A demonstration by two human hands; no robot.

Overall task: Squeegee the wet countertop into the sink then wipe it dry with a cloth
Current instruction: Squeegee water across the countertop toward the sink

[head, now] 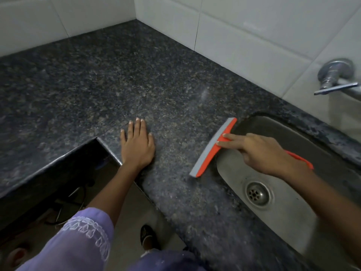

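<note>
- White wall tiles [244, 36] back a dark speckled granite tabletop [117, 79], which turns a corner and carries a steel sink [273, 216] set into it; a chrome tap [336, 79] sticks out of the wall beyond the sink.
- Right hand [261, 151]: this grip is clenched on the handle of the orange squeegee [213, 148], forefinger stretched along the neck toward the blade, the wrist hanging over the sink basin.
- The squeegee's grey blade sits on the tabletop just beside the sink's near rim, its long axis running roughly parallel to that rim, from the wall side down toward the front edge. The handle points back across the basin, its tail showing past the wrist.
- Left hand [137, 145]: released, holding nothing, palm flat and fingers spread on the tabletop, well away from the sink on the far side of the blade, near the inner corner of the front edge.
- Judgement: the stroke appears nearly complete; the sink lies directly behind the blade, so the coming pull needs only to carry the blade over the rim, square to its long axis.
- No cloth is in view, so the drying step looks not yet begun.
- Whether water remains on the stone is hard to tell.
</note>
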